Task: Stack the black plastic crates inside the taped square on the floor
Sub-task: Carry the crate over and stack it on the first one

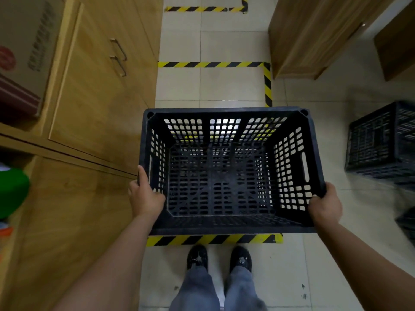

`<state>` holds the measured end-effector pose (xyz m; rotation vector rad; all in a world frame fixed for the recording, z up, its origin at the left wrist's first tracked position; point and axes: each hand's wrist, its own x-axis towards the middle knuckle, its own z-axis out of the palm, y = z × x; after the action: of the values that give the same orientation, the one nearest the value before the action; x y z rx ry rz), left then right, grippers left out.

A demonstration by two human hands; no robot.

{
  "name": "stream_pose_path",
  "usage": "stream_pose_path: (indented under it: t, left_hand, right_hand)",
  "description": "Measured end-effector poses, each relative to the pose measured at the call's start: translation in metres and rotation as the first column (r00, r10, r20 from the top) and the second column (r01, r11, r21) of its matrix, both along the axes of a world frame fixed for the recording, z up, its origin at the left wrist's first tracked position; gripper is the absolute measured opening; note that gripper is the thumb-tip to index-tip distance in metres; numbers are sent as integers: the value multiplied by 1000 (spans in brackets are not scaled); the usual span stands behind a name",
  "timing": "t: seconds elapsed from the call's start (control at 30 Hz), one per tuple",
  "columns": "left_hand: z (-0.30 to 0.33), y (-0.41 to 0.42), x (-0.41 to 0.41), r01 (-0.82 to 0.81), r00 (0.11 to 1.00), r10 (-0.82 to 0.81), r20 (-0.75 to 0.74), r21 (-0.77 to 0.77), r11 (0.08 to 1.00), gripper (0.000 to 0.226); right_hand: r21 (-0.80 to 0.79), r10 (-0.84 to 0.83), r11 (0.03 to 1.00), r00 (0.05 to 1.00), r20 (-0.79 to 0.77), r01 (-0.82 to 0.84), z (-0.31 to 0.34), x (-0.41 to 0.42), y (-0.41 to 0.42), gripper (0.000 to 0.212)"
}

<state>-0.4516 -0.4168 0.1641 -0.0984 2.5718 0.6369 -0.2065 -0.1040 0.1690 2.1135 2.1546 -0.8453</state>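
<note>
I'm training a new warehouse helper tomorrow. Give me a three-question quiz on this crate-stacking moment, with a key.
1. True or false: both hands grip the black crate.
2. Which colours stripe the floor tape? A) red and white B) yellow and black C) blue and white
3. Fill in: a second black crate stands on the person's ____ side.

Key:
1. True: the left hand and right hand hold the near corners of its rim.
2. B
3. right
</note>
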Motion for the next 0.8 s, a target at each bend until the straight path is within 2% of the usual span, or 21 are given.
stream_pose_path:
  t: [0.33,0.57,0.8]
  left_hand:
    - [0,-5,-14,56,994,-55,-98,9,998,90]
    - [-2,-9,-7,75,997,-76,-19,-36,997,97]
    - [1,-11,-10,28,998,-29,-52,-21,999,97]
  right_hand:
    - [-4,-37,999,998,-52,36,1,-8,-6,49]
    - [-25,-48,999,998,-48,47,1,-10,-10,49]
    - [-12,-52,999,996,-71,51,2,-10,-7,51]
